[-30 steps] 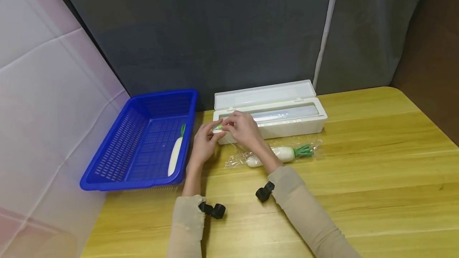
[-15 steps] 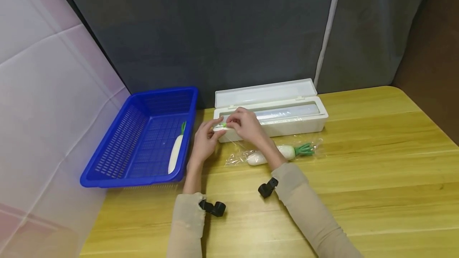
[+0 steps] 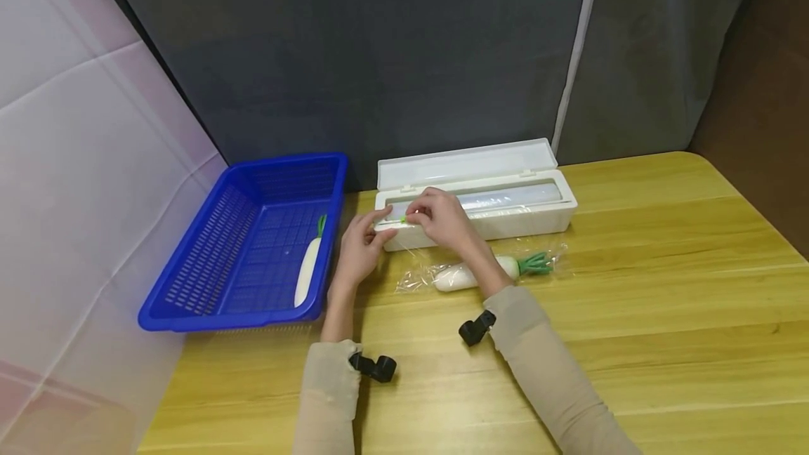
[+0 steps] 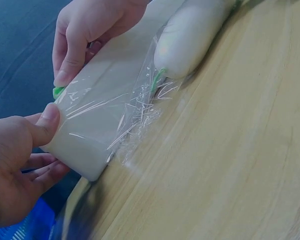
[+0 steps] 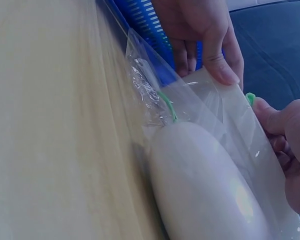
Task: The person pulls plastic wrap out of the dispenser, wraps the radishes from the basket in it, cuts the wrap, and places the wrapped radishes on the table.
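A white cling film box (image 3: pixel 531 220) stands at the back with its lid raised and a film roll (image 3: pixel 512 196) inside. My left hand (image 3: pixel 359 255) grips the box's left end, thumb on the front. My right hand (image 3: pixel 450 227) pinches a small green slider (image 4: pixel 58 92) on the front upper edge; its fingers partly hide it. Clear film (image 4: pixel 97 107) hangs over the box front and reaches a white radish (image 3: pixel 456 277) with green leaves, wrapped in film on the table just before the box. In the right wrist view the radish's rounded end (image 5: pixel 200 175) looms close.
On the left stands a blue plastic basket (image 3: pixel 237 324) with another white radish (image 3: pixel 307 272) along its right side. The wooden table (image 3: pixel 663 314) extends to the right. A dark grey curtain (image 3: pixel 392 55) hangs close behind the box, and a pale sheet (image 3: pixel 95 181) on the left.
My right hand has moved to the right along the box edge, taking the green slider away from my left fingers. The left hand keeps its place at the box end.
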`<state>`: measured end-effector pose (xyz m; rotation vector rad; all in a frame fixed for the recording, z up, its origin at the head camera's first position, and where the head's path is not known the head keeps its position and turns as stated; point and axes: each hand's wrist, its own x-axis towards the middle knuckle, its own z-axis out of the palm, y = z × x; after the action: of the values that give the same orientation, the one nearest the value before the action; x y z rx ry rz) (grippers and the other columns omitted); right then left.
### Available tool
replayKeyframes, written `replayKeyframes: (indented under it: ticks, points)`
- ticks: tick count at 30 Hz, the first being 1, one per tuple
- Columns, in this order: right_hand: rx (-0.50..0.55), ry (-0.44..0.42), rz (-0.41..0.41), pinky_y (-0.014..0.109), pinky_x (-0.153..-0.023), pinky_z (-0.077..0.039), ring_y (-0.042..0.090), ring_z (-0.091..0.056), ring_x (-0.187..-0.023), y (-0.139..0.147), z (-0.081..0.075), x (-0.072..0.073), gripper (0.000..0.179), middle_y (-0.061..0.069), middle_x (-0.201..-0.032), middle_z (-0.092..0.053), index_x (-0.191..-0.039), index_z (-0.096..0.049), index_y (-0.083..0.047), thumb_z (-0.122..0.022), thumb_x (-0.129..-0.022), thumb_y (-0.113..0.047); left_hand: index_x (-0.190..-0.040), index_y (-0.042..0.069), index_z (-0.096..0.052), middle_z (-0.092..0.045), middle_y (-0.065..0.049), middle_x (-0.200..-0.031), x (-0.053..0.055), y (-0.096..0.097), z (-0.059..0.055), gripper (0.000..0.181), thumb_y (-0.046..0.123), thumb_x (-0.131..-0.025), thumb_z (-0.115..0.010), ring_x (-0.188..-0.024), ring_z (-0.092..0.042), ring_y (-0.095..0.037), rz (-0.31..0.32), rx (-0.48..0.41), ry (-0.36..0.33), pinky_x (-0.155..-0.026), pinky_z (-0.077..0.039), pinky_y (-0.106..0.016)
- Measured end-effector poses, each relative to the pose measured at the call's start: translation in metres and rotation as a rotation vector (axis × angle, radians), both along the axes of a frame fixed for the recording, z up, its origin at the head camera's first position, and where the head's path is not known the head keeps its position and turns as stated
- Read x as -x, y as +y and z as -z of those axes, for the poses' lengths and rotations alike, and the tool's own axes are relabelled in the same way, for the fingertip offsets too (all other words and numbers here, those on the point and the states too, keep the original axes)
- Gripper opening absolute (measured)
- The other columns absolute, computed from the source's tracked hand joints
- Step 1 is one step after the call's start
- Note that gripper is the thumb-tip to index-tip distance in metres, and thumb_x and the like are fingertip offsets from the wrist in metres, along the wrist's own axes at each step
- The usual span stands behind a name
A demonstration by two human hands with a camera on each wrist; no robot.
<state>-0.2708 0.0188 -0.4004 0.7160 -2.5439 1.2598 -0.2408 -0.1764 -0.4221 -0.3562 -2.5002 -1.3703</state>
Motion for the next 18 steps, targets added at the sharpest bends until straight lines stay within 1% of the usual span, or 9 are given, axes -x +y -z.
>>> replayKeyframes:
  ticks: [5,9,12,16,18]
  points:
    - [-0.028,-0.017,0.005,0.029,-0.07,-0.048,0.014,-0.057,-0.078,0.003,-0.001,-0.002,0.011,-0.001,-0.088,-0.064,-0.095,-0.079,-0.011,-0.077,-0.091,-0.021,-0.133,0.008,-0.067,-0.059,-0.02,-0.118,-0.001,-0.001,0.001,0.041,0.012,-0.092,-0.074,-0.09,-0.059,-0.029,-0.001,0.005,-0.014,-0.088,-0.055,-0.043]
    - [-0.076,-0.001,0.025,0.029,-0.07,-0.047,0.013,-0.058,-0.078,0.006,-0.001,-0.003,0.012,-0.003,-0.09,-0.066,-0.095,-0.079,-0.014,-0.076,-0.092,-0.026,-0.133,0.009,-0.066,-0.059,-0.02,-0.121,-0.002,-0.001,0.001,0.042,0.012,-0.092,-0.074,-0.091,-0.059,-0.028,-0.005,0.001,-0.02,-0.089,-0.055,-0.043]
    - [-0.099,0.019,0.024,0.029,-0.07,-0.048,0.013,-0.058,-0.077,0.008,-0.003,-0.003,0.011,-0.003,-0.089,-0.065,-0.095,-0.079,-0.014,-0.075,-0.092,-0.024,-0.133,0.009,-0.066,-0.059,-0.02,-0.12,-0.001,0.0,0.002,0.042,0.012,-0.092,-0.074,-0.09,-0.059,-0.028,-0.009,-0.001,-0.018,-0.09,-0.055,-0.043]
    - [-0.085,0.02,0.005,0.03,-0.069,-0.048,0.015,-0.056,-0.076,0.013,-0.005,-0.003,0.008,0.0,-0.087,-0.063,-0.094,-0.078,-0.01,-0.075,-0.093,-0.017,-0.133,0.009,-0.066,-0.059,-0.02,-0.12,0.0,0.0,0.002,0.043,0.011,-0.091,-0.075,-0.09,-0.058,-0.027,-0.009,-0.008,-0.02,-0.09,-0.055,-0.043]
    - [-0.081,0.013,0.007,0.03,-0.069,-0.048,0.015,-0.056,-0.076,0.016,-0.005,-0.003,0.008,0.0,-0.087,-0.063,-0.094,-0.078,-0.011,-0.075,-0.093,-0.018,-0.133,0.009,-0.066,-0.059,-0.02,-0.12,0.001,0.0,0.002,0.043,0.011,-0.091,-0.075,-0.09,-0.058,-0.027,-0.007,-0.012,-0.022,-0.09,-0.055,-0.043]
